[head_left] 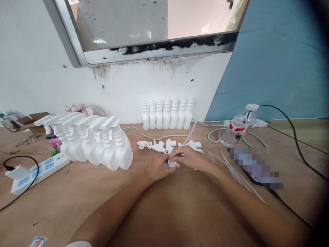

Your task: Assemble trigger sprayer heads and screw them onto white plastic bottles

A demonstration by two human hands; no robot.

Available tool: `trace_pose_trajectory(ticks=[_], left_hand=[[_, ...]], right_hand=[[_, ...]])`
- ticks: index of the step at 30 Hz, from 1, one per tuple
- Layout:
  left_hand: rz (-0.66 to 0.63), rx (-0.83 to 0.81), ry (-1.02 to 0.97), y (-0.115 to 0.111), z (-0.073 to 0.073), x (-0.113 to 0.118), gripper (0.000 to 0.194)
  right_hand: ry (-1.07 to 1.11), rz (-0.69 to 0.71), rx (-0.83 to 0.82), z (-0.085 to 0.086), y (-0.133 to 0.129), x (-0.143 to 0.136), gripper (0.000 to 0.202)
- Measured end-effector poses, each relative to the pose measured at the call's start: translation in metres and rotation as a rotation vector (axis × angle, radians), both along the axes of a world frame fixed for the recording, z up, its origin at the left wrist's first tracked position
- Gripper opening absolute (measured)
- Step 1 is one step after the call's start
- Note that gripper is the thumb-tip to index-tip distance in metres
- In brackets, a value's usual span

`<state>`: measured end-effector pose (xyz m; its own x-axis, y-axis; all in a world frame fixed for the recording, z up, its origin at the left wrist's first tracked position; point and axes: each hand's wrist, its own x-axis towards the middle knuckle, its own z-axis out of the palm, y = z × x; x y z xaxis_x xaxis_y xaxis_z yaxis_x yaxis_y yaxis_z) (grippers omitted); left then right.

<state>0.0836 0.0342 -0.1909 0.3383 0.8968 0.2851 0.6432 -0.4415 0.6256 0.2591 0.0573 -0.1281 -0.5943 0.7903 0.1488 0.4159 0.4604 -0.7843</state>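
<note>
My left hand (158,168) is closed around a white trigger spray head (173,164), mostly covered by the fingers. Close against it, my right hand (190,157) pinches a thin white dip tube (189,134) that slants up and to the right. The tube's lower end is hidden at the fingers, so I cannot tell whether it sits in the spray head. Just beyond both hands lie several loose trigger spray heads (158,146). Right of my right forearm, several thin dip tubes (235,173) are spread on the wooden table (133,212).
White spray bottles (123,151) with heads fitted stand in rows at left, beside a power strip (42,173). Several headless white bottles (167,115) line the wall. A water bottle (238,127), a cable (293,127) and a blurred phone-like device (253,166) are at right.
</note>
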Motion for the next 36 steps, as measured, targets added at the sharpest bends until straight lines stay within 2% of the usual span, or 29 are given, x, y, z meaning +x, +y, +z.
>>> trace_pose_trajectory(ticks=[5,10,15,20,27,36], left_hand=[[0.007,-0.031,-0.017,-0.001,0.002,-0.001,0.03],[-0.011,0.0,-0.019,-0.001,0.001,0.0,0.026],[0.009,0.013,-0.02,0.0,-0.001,0.001,0.027],[0.005,0.023,-0.029,0.0,-0.003,0.002,0.029],[-0.013,0.0,-0.055,-0.002,0.001,0.0,0.025],[0.0,0.0,-0.053,0.002,-0.003,0.001,0.022]], right_hand=[[0.042,-0.037,0.111,-0.017,-0.006,0.002,0.016],[0.041,-0.122,0.196,-0.021,-0.021,-0.001,0.018],[0.196,-0.242,0.122,-0.034,-0.023,-0.004,0.016],[0.243,-0.294,0.079,-0.045,-0.021,-0.003,0.023],[0.181,-0.217,0.113,-0.037,-0.026,-0.003,0.019],[0.035,-0.096,0.284,-0.028,-0.03,-0.003,0.021]])
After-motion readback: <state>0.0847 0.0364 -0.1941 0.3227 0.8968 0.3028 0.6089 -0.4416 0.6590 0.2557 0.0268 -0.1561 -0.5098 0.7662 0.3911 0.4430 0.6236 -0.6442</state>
